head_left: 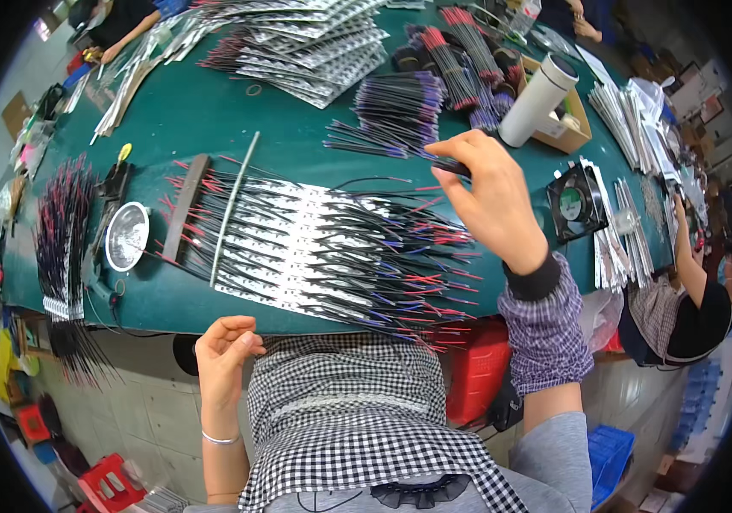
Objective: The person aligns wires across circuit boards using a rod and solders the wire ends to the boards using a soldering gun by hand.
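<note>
My right hand [490, 192] is raised over the table, thumb and fingers pinched on a dark slim object [451, 167] whose kind I cannot make out. Just beyond it lie loose wires [366, 141] with purple and blue ends. Below and left, a row of white circuit strips [297, 248] lies flat, black wires with red and blue ends fanning out on both sides. A pale thin rod [236, 209] and a dark bar [186, 209] lie across the left part. My left hand [227, 346] is at the table's front edge, fingers curled toward the thumb, nothing visible between them.
A white bowl [127, 237] and a hanging wire bundle [65, 231] are to the left. Stacked strips [314, 51] lie at the back. A white cylinder [539, 100], a cardboard box [575, 120] and a black fan [574, 203] stand right. Other people work around the table.
</note>
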{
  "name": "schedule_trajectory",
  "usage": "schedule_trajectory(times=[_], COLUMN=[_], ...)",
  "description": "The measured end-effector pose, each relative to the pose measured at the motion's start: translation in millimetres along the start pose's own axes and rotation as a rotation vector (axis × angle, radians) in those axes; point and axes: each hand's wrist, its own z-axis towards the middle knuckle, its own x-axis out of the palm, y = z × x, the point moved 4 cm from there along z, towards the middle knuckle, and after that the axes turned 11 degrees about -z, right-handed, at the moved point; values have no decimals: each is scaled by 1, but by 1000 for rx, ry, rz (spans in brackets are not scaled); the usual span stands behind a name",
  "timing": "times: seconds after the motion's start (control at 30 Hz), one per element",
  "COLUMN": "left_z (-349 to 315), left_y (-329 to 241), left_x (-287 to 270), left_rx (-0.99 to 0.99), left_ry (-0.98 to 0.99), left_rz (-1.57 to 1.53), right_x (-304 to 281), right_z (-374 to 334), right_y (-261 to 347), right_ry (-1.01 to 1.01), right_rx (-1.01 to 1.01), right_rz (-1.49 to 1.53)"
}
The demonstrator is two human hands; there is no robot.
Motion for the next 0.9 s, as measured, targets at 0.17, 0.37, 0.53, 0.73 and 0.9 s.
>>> schedule_trajectory(times=[0.17,0.37,0.53,0.73,0.9], left_z=[13,46,53,69,82], left_y=[-21,-30,-27,-38,-35], left_x=[-49,-70,-49,0,0], left_rx=[80,207,307,730,597], left_ry=[-170,-324,-340,-308,-268], left_rz=[131,172,489,1189,1332], right_x=[57,167,220,220,214], right_z=[49,101,88,84,80], right_y=[10,17,8,8,5], right_ry=[88,329,265,188,309], right_rx=[-91,-235,-220,-306,-354], right_rz=[-140,-303,-444,-574,-565])
